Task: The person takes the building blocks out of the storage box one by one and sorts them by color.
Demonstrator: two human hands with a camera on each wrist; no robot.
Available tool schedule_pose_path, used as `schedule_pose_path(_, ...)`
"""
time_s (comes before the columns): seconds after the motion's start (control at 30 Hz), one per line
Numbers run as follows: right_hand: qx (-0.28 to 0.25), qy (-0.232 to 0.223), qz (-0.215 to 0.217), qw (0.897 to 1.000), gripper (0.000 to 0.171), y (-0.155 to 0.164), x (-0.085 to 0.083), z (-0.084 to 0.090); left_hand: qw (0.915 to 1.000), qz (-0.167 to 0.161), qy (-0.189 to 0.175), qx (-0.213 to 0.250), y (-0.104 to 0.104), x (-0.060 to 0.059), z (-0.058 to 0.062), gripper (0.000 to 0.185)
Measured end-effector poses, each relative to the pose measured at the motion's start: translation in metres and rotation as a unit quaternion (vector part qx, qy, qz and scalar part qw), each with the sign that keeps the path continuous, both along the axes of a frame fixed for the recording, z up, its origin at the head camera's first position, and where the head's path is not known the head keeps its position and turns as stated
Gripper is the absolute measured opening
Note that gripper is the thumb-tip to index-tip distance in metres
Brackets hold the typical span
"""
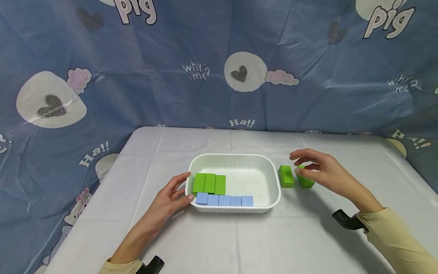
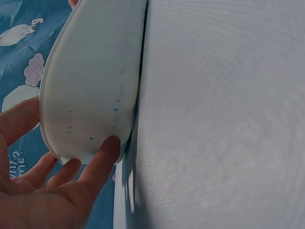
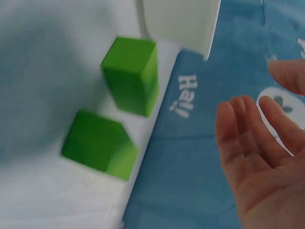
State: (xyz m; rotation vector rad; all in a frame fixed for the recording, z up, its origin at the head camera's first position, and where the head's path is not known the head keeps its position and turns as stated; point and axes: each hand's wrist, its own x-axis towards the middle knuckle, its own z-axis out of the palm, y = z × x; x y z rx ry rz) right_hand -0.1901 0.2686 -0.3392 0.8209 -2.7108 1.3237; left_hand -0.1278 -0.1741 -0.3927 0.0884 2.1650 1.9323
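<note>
Green block [image 1: 305,180] lies under right hand [image 1: 319,169]; fingers [image 1: 301,155] relaxed and spread above it, no grip yet visible, likely about to pick it. Second green block [image 1: 286,176] just beside, both on table [image 1: 239,243] right of white tray [image 1: 236,158]. Left hand [image 1: 167,201] open, fingertips pressing tray's left wall, probably to steady it. Inside tray: three green blocks [image 1: 209,183] standing side by side, five blue blocks [image 1: 224,200] in row along near wall. Blocks matte, sharp-edged.
</note>
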Motion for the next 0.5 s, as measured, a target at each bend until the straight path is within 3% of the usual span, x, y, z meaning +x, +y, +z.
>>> schedule_pose_path(0.27,0.001,-0.011,0.042,0.999,0.034,-0.030,0.002,0.003,1.0000,0.002,0.003,0.000,0.000,0.000,0.000,0.066)
schedule_pose_path(0.5,-0.014,-0.033,0.046,0.998,0.035,-0.060,0.006,0.000,1.0000,0.004,0.004,-0.002,0.000,-0.001,0.000,0.066)
